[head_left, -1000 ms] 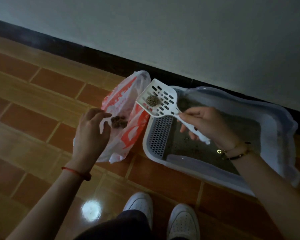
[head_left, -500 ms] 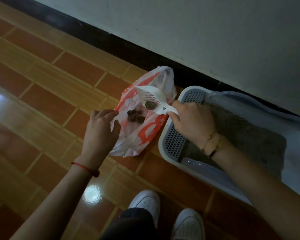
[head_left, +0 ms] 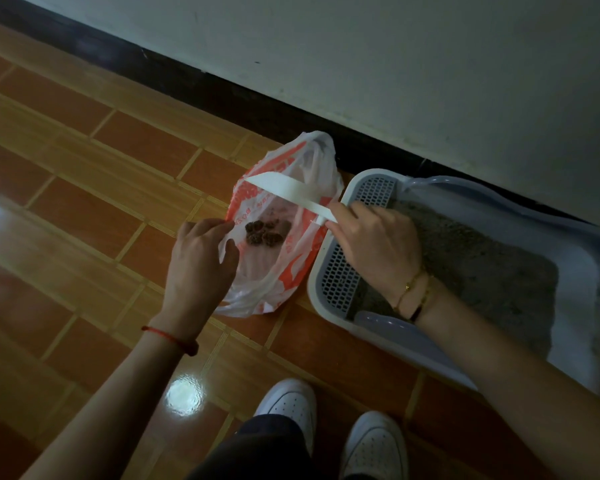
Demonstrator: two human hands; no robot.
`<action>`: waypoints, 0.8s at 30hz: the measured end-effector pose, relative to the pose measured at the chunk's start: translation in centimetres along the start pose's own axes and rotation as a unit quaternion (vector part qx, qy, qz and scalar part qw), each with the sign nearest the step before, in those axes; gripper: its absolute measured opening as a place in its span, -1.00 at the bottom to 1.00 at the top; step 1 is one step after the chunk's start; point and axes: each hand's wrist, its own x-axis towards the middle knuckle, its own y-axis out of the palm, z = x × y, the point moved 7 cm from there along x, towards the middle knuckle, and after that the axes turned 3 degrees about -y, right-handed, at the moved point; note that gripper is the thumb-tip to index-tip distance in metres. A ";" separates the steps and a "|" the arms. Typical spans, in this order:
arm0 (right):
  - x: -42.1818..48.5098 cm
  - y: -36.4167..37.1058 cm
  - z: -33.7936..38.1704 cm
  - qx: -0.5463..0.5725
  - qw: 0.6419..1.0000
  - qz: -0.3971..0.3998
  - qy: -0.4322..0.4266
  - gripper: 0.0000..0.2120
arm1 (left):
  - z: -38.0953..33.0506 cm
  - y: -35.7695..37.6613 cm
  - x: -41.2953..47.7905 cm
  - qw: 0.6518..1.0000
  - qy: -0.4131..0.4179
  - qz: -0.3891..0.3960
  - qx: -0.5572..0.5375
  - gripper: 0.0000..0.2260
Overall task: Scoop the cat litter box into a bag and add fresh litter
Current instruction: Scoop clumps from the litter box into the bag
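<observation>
A white and red plastic bag [head_left: 302,265] lies open on the tiled floor, left of the litter box [head_left: 575,282]. Dark clumps [head_left: 262,232] sit inside the bag. My left hand [head_left: 200,268] pinches the bag's near edge and holds it open. My right hand [head_left: 374,247] grips the handle of the white slotted scoop [head_left: 284,190], which is turned on its side over the bag's mouth, so only its edge shows. The box holds grey litter [head_left: 482,271] and has a perforated grate [head_left: 340,275] at its left end.
The box stands against a pale wall with a dark baseboard [head_left: 201,88]. My two white shoes [head_left: 291,407] are at the bottom, just in front of the box's near rim. Glossy brown floor tiles [head_left: 84,209] spread to the left.
The scoop has swung left from over the box to over the bag and tipped on its side. The clump it carried is off it and more clumps lie in the bag.
</observation>
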 end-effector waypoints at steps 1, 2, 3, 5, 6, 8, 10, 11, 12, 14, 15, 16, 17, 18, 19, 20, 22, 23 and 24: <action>0.0 -0.1 0.0 0.005 1.000 -0.003 0.001 -0.76 | 0.0 0.0 0.0 1.000 0.002 -0.001 0.001 -0.68; 0.0 -0.3 0.0 0.016 1.000 -0.007 0.008 -0.75 | -0.1 0.0 0.0 1.000 0.004 -0.002 0.002 -0.68; 0.1 -0.5 -0.2 0.033 0.999 -0.008 0.024 -0.75 | -0.1 0.1 0.0 1.000 0.006 -0.003 0.003 -0.69; 0.0 -0.5 -1.3 0.096 0.992 0.005 0.083 -0.75 | -0.3 0.2 0.0 1.000 0.010 -0.001 0.002 -0.69; -0.2 -0.3 -2.0 0.141 0.983 0.019 0.118 -0.75 | -0.4 0.2 0.0 1.000 0.012 -0.002 0.000 -0.69; -0.9 -0.1 -3.6 0.223 0.957 0.038 0.179 -0.77 | -0.7 0.1 -0.1 1.000 0.022 -0.009 -0.003 -0.69; -2.0 -0.4 -5.1 0.292 0.926 0.046 0.234 -0.78 | -1.7 -0.2 -0.2 0.999 0.046 -0.027 0.001 -0.71; -2.7 -0.6 -5.9 0.328 0.908 0.051 0.258 -0.77 | -2.4 -0.3 -0.3 0.997 0.065 -0.037 -0.002 -0.72; -3.6 -0.9 -6.7 0.361 0.888 0.057 0.278 -0.76 | -3.3 -0.3 -0.4 0.995 0.085 -0.043 -0.011 -0.74; -5.5 -1.4 -8.2 0.406 0.854 0.076 0.316 -0.74 | -5.1 0.2 -0.7 0.990 0.129 -0.041 -0.028 -0.76; -6.6 -1.8 -9.0 0.418 0.841 0.083 0.334 -0.73 | -6.0 0.6 -0.9 0.987 0.152 -0.033 -0.034 -0.77; -7.7 -2.2 -9.7 0.425 0.830 0.089 0.350 -0.73 | -7.0 1.2 -1.1 0.984 0.175 -0.022 -0.039 -0.76; -8.8 -2.6 -10.5 0.425 0.823 0.094 0.364 -0.73 | -7.9 1.8 -1.3 0.980 0.196 -0.007 -0.045 -0.76; -9.9 -3.0 -11.2 0.419 0.820 0.101 0.376 -0.74 | -8.7 2.5 -1.5 0.976 0.213 0.009 -0.051 -0.76; -11.1 -3.3 -11.9 0.410 0.819 0.108 0.387 -0.74 | -9.5 3.1 -1.8 0.972 0.228 0.022 -0.054 -0.76; -12.3 -3.6 -12.6 0.399 0.818 0.118 0.397 -0.75 | -10.2 3.7 -2.0 0.968 0.241 0.032 -0.054 -0.75; -14.5 -3.9 -13.8 0.375 0.818 0.147 0.410 -0.74 | -11.5 4.7 -2.5 0.963 0.261 0.047 -0.053 -0.74; -15.6 -3.9 -14.3 0.364 0.817 0.163 0.416 -0.73 | -12.0 5.1 -2.7 0.960 0.269 0.054 -0.055 -0.73; -16.6 -3.8 -14.7 0.355 0.815 0.176 0.423 -0.72 | -12.4 5.5 -2.8 0.958 0.276 0.059 -0.055 -0.73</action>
